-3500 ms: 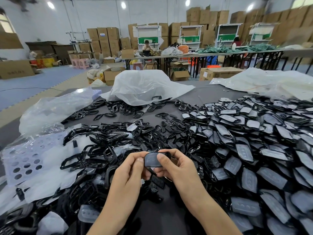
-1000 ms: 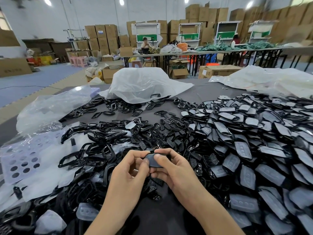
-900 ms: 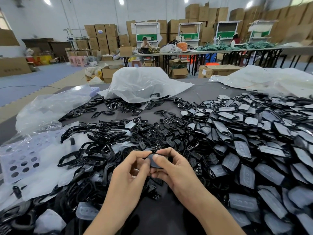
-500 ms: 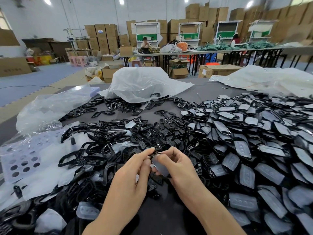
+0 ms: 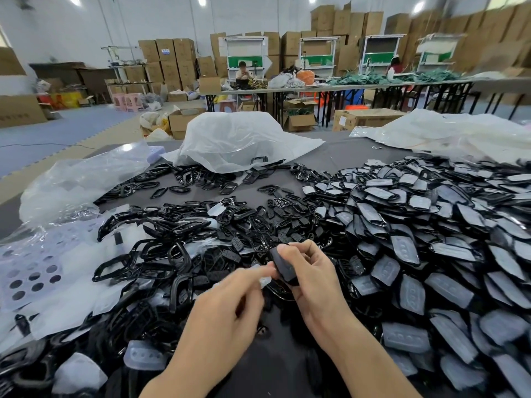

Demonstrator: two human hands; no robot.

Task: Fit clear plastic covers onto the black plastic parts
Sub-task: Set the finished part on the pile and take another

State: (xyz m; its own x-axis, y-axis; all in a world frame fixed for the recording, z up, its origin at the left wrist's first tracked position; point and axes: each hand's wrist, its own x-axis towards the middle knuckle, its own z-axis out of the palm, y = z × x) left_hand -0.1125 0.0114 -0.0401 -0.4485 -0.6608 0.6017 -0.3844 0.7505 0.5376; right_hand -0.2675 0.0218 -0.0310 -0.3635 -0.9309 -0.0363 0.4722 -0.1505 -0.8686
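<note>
Assembly, midway: gripping black part [image 5: 283,267] in right hand [image 5: 314,278] above the pile [image 5: 218,242], seemingly pinching clear cover [image 5: 265,281] beside it with left hand [image 5: 230,305], next likely needing aligning and pressing flush.

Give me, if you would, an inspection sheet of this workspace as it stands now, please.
Surface: dark table top, largely buried under parts.
Job's things: black part in the right hand; covered parts heaped at right; bare black frames at left; a loose clear cover at front left.
Clutter: clear plastic bags at the back; a perforated sheet at far left.
Hands: right hand grips the black part; left hand is blurred, its fingers at a small clear piece, grip unclear.
Cables: a thin line on the floor, possibly a cable.
Surroundings: stacked cardboard boxes, long tables, a seated person.
</note>
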